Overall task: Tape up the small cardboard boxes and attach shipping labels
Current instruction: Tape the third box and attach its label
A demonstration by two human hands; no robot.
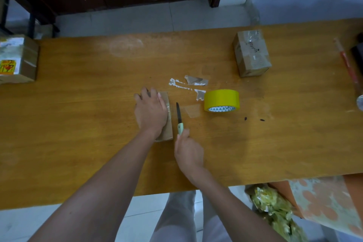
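Observation:
My left hand (150,111) lies flat, fingers straight, on top of a small cardboard box (168,124) at the table's middle and hides most of it. My right hand (187,152) grips the pale green handle of a knife (179,118). Its dark blade points away from me, just right of the box. A clear strip of tape (191,110) runs from near the blade toward a yellow tape roll (221,100) lying on the table to the right. A second small box (251,53), wrapped in tape, stands at the far right.
Torn paper and tape scraps (193,84) lie behind the knife. A larger labelled box (18,59) sits at the wooden table's (88,124) left end. A red and white stick (346,63) lies at the right edge. Bags sit on the floor at the lower right.

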